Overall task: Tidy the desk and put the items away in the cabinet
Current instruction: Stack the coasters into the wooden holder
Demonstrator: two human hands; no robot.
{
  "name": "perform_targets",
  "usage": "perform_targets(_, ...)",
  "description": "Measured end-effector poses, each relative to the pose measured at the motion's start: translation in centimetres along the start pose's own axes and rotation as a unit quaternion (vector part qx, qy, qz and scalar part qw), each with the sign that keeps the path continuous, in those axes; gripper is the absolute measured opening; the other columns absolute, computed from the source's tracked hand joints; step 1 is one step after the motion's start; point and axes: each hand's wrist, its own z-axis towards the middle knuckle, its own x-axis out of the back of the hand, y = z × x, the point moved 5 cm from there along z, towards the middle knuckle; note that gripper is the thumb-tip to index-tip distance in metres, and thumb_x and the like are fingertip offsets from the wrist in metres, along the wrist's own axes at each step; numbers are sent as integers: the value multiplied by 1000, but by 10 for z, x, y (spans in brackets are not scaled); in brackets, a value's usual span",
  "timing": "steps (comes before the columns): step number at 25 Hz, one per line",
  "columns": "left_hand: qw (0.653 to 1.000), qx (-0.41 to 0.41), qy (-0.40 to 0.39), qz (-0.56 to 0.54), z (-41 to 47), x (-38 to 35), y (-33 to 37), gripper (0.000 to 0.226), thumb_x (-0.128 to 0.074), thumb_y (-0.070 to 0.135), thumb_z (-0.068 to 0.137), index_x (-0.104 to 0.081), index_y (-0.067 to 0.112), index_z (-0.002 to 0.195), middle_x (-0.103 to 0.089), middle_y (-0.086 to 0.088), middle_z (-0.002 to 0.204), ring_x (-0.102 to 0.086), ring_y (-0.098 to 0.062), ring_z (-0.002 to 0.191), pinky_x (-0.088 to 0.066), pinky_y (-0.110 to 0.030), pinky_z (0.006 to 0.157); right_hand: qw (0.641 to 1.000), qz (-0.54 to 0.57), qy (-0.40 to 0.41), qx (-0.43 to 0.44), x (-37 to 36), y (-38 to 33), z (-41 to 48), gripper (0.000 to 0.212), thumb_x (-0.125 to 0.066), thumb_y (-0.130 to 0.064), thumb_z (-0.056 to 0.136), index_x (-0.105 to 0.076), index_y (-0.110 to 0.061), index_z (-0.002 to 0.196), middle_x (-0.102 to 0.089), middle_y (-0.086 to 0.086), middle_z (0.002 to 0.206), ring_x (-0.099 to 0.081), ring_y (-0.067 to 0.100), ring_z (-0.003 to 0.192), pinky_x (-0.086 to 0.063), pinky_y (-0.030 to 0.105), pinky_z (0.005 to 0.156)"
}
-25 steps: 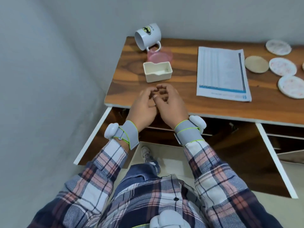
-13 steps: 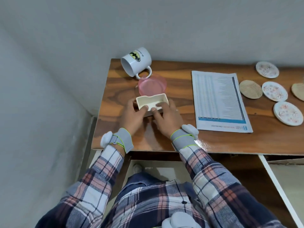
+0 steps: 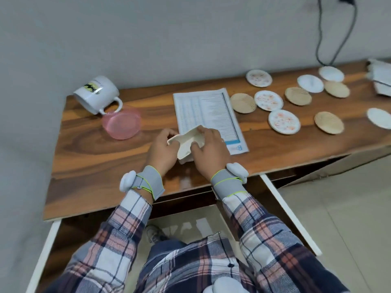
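**Desk tidy-up looks only just begun**

Desk (image 3: 105,166) has almost all its things lying on it, so I think most of the job is left. A big paper sheet (image 3: 207,111) lies flat in the middle. A white mug (image 3: 96,94) lies tipped on its side at the far left, and a pink bowl (image 3: 122,123) sits just beside it. Many round coasters (image 3: 284,121) are spread out on the right. Nothing looks put away yet.

Only one thing is in hand: a small white dish (image 3: 188,144). It is tilted over the near middle of the desk, by the near left corner of the paper. The left hand (image 3: 163,151) has its fingers curled round the left end. The right hand (image 3: 209,153) grips the right side, fingers bent over the rim.

Some things are hard to see. A white pile (image 3: 380,79) at the far right is cut off and blurry. Under the desk is a brown space (image 3: 63,240) with white edges, but I cannot tell what is inside.
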Motion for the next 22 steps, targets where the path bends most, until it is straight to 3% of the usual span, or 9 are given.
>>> perform_targets(5, 995, -53, -82, 20, -40, -146, 63, 25, -44, 25, 68, -62, 34, 84, -67, 4, 91, -61, -24, 88, -49, -37, 81, 997, -15, 55, -53, 106, 119, -25, 50, -53, -28, 90, -47, -22, 139, -45, 5, 140, -50, 37, 118, -40, 38, 93)
perform_targets(7, 993, -57, -100, 31, -54, -186, 77, 27, -43, 26, 69, -63, 38, 83, -69, 2, 94, -63, -21, 84, -50, -35, 77, 996, -12, 46, -72, 131, 155, -35, 50, -51, -28, 91, -45, -22, 141, -44, 5, 142, -51, 38, 117, -41, 39, 93)
perform_targets(11, 989, -63, -125, 50, -70, -248, 106, 27, -45, 24, 78, -62, 44, 81, -65, 13, 84, -60, -11, 71, -47, -29, 64, 993, 1, 57, -106, 175, 213, -41, 49, -50, -29, 92, -46, -23, 141, -45, 4, 142, -52, 35, 119, -43, 38, 93)
perform_targets(17, 987, -45, -141, 59, -50, -307, 129, 28, -48, 14, 89, -64, 37, 91, -66, 4, 85, -60, -17, 66, -43, -26, 59, 988, 15, 62, -141, 210, 256, -14, 47, -50, -28, 92, -47, -22, 139, -46, 3, 142, -52, 33, 120, -44, 38, 95)
perform_targets(22, 992, -36, -118, 29, -45, -364, 154, 25, -50, 13, 90, -67, 31, 94, -68, 5, 87, -60, -7, 66, -42, -16, 48, 989, 20, 52, -134, 250, 302, 8, 47, -52, -26, 92, -48, -21, 139, -47, 3, 139, -56, 32, 113, -45, 37, 92)
